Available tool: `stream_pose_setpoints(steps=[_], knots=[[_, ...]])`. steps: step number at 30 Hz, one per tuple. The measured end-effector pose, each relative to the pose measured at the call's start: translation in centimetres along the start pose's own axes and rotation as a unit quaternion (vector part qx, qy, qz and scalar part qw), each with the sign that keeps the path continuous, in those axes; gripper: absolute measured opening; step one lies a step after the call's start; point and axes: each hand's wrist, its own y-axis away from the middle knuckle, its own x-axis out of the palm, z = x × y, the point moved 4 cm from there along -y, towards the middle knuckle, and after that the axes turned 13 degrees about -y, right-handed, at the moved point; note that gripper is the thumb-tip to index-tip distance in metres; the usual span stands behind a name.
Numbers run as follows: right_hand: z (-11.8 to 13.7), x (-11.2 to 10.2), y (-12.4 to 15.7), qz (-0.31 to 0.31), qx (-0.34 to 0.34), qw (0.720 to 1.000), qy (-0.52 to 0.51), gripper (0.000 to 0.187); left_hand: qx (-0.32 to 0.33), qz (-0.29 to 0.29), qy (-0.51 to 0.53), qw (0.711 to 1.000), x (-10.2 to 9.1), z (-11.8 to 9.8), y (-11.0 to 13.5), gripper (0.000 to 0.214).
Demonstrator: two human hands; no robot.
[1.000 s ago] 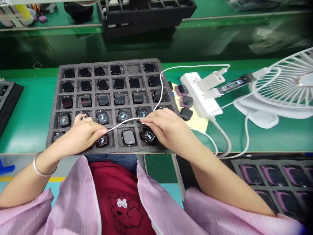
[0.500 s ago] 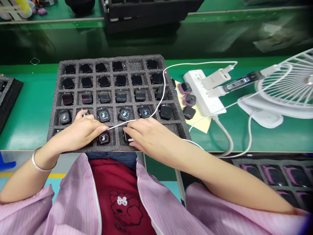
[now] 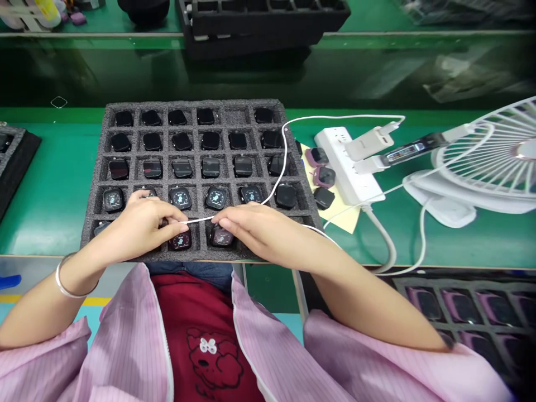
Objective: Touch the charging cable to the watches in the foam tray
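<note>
A grey foam tray (image 3: 94,192) with a grid of pockets holds several small square smartwatch bodies; those in the two near rows have lit screens. My left hand (image 3: 142,223) rests over the near row, fingers pinched on the end of a thin white charging cable (image 3: 281,162). My right hand (image 3: 255,226) lies over the near row beside it, fingers together on the same cable just above a lit watch (image 3: 221,237). Another lit watch (image 3: 180,241) sits under my left fingertips. The cable runs up to a white power strip (image 3: 347,164).
Three loose watch bodies (image 3: 323,176) lie on a yellow paper beside the power strip. A white desk fan (image 3: 489,162) stands at right. Black foam trays sit at the far edge (image 3: 268,19) and the left edge (image 3: 12,156). A lower tray of pink watches (image 3: 460,307) shows at bottom right.
My right hand slid left along the near row, from the fifth pocket to the fourth, meeting my left hand on the cable. The watch under it now shows a lit screen.
</note>
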Motion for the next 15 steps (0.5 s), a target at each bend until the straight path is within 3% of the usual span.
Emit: stream_pose_setpoints(steps=[2, 4, 6, 8, 11, 15], knots=[[0.3, 0.4, -0.1, 0.001, -0.001, 1.000, 0.012, 0.033, -0.035, -0.092, 0.018, 0.995, -0.6, 0.1, 0.3, 0.009], [0.4, 1.0, -0.1, -0.001, -0.007, 0.999, 0.034, 0.030, -0.063, -0.217, 0.067, 0.972, -1.2, 0.0, 0.9, 0.008], [0.4, 1.5, 0.1, -0.014, -0.013, 0.998, 0.060, 0.027, -0.087, -0.333, 0.151, 0.927, -1.4, -0.1, 1.6, 0.008], [0.3, 1.9, 0.4, -0.034, -0.014, 0.996, 0.075, 0.026, -0.099, -0.413, 0.250, 0.870, -1.0, -0.2, 2.1, 0.010], [0.2, 2.1, 0.6, -0.055, -0.002, 0.996, 0.065, 0.030, -0.097, -0.436, 0.387, 0.807, 0.3, -0.5, 1.8, 0.017], [0.3, 1.9, 0.4, -0.043, 0.023, 0.997, 0.059, 0.034, -0.102, -0.385, 0.465, 0.791, 1.8, -0.8, 1.1, 0.023]])
